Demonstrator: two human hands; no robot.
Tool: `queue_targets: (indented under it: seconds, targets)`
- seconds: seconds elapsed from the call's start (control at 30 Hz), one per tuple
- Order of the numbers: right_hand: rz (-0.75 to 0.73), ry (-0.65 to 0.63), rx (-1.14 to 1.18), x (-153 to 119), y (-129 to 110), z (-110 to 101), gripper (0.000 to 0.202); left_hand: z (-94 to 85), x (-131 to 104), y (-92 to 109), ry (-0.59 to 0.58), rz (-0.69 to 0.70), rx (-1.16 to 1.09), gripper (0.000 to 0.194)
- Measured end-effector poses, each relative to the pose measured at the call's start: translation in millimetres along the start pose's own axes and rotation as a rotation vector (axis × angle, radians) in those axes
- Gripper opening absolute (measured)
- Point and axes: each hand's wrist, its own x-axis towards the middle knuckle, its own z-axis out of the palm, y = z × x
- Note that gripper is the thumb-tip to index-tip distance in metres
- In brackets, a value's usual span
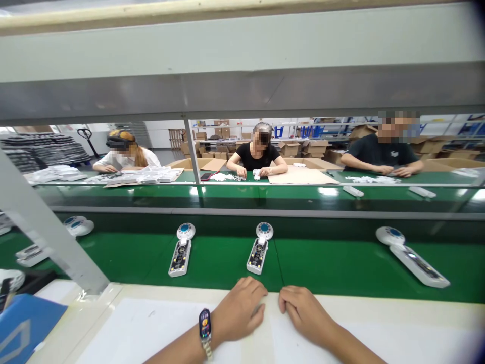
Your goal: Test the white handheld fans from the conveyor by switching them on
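Observation:
My left hand (242, 308) rests at the far edge of the white work surface, its fingers bent and the thumb apart, with nothing visible in it. Close beside it lies my right hand (306, 314), curled into a loose fist with no object showing. Just beyond them, on the green conveyor belt (223, 258), is a white handheld device (257, 255) with an exposed circuit board and a round blue-centred head. A similar device (179, 257) lies to its left. Further right, another one (419, 264) lies slanted. Neither hand touches a device.
A slanted white post (56, 227) stands at the left, near a blue box (28, 328) and more devices (79, 225). Overhead runs a wide grey beam (242, 91). Across the belt sit three co-workers, with small white parts (227, 177) and cardboard (299, 176) before them.

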Motion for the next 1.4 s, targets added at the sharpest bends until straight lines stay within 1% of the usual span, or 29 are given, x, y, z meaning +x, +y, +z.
queue_targets:
  seconds: [0.07,0.17,0.23,0.57,0.63,0.8,0.93,1.07,1.1,1.13,1.2,1.27,1.3,1.4]
  targets:
    - [0.002,-0.001,-0.002,1,0,-1,0.029,0.7,0,-1,0.007,0.021,-0.003,0.021]
    - [0.005,-0.003,-0.002,1,0,-1,0.028,2.1,-1,-3,0.024,0.106,-0.031,0.022]
    - [0.003,0.000,-0.004,1,0,0,0.029,2.9,-1,-4,0.041,0.132,-0.042,0.022]
    - [0.004,-0.004,0.004,1,-1,0,0.029,3.9,-2,-4,0.036,0.094,-0.041,0.024]
    - [0.003,-0.004,0.006,1,-1,0,0.029,2.9,-1,-3,0.025,0.067,-0.032,0.024]
    - [-0.001,0.009,-0.005,1,1,-1,0.029,0.4,0,-2,0.038,-0.008,-0.002,0.020]
    - [-0.013,0.014,-0.016,0,0,-2,0.029,1.2,1,-2,0.046,-0.009,0.007,0.020]
    - [-0.050,0.044,-0.022,0,1,3,0.030,0.8,1,-2,0.051,-0.007,0.000,0.021]
    - [-0.068,0.073,-0.028,1,5,3,0.029,0.3,1,-2,0.050,-0.007,-0.004,0.021]
    - [-0.072,0.133,-0.043,2,10,1,0.028,-0.3,1,-2,0.049,-0.008,-0.010,0.022]
    - [-0.009,0.340,-0.096,6,27,-10,0.025,-1.6,0,-2,0.049,-0.007,-0.027,0.023]
    - [0.169,0.599,-0.163,6,52,-33,0.021,-2.5,0,-3,0.051,-0.001,-0.046,0.024]
    - [0.257,0.693,-0.186,3,67,-47,0.022,-2.6,-1,-3,0.053,0.003,-0.054,0.024]
    - [0.565,0.915,-0.241,-16,111,-92,0.039,-2.1,0,-4,0.071,0.018,-0.071,0.024]
